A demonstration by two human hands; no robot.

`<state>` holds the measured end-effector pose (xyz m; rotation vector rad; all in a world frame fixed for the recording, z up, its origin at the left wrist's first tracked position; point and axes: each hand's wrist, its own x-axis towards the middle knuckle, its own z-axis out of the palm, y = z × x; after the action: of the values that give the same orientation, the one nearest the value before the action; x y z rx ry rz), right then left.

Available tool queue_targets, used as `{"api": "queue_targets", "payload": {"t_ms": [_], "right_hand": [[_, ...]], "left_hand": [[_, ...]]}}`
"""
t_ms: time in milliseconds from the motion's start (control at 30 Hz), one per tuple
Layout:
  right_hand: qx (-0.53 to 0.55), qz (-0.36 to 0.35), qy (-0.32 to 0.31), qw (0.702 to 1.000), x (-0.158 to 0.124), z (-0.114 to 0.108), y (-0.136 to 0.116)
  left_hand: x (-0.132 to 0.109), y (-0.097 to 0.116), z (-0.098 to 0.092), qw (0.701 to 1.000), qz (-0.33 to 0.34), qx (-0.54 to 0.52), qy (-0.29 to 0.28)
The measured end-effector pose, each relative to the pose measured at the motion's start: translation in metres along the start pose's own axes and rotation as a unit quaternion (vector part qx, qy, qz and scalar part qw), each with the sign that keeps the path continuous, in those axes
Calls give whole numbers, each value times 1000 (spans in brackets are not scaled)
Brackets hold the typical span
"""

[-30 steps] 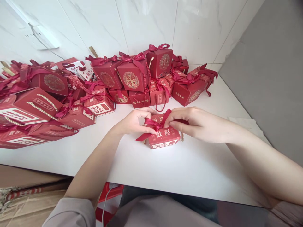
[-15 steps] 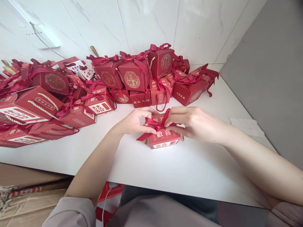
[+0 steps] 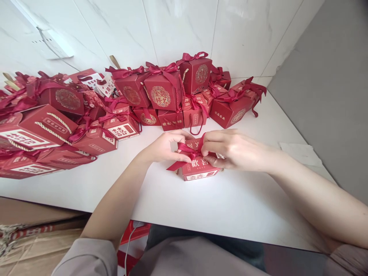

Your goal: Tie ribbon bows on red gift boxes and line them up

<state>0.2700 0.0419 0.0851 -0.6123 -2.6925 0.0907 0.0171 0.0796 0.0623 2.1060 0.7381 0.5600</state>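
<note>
A small red gift box with gold characters stands on the white table in front of me. A dark red ribbon lies across its top, one tail hanging off the left side. My left hand pinches the ribbon at the box's left top edge. My right hand is closed on the ribbon at the right, its fingers covering part of the box's top.
Several red gift boxes with ribbon bows are piled along the white tiled wall, spreading to the far left. A white paper sheet lies at the right table edge. Cardboard sits below the table at left.
My right hand has shifted slightly left over the box top, drawing the ribbon closer to the left hand. The box has stayed in place.
</note>
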Motion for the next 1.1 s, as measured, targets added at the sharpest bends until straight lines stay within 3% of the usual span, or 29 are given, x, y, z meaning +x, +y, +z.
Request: {"api": "queue_targets", "payload": {"t_ms": [233, 500, 733, 800, 933, 1100], "right_hand": [[10, 14, -19, 1000, 0, -3, 1], [183, 89, -18, 979, -4, -11, 5], [272, 239, -38, 932, -3, -13, -2], [302, 239, -39, 922, -1, -10, -4], [277, 203, -5, 939, 1, -6, -8], [283, 177, -22, 942, 2, -5, -11]], "left_hand": [[1, 0, 1, 1000, -4, -10, -1], [1, 1, 3, 1000, -7, -17, 4], [0, 0, 2, 1000, -13, -11, -2], [0, 1, 2, 1000, -16, -11, -3], [0, 1, 2, 1000, -12, -7, -2], [0, 1, 2, 1000, -10, 2, 4]]}}
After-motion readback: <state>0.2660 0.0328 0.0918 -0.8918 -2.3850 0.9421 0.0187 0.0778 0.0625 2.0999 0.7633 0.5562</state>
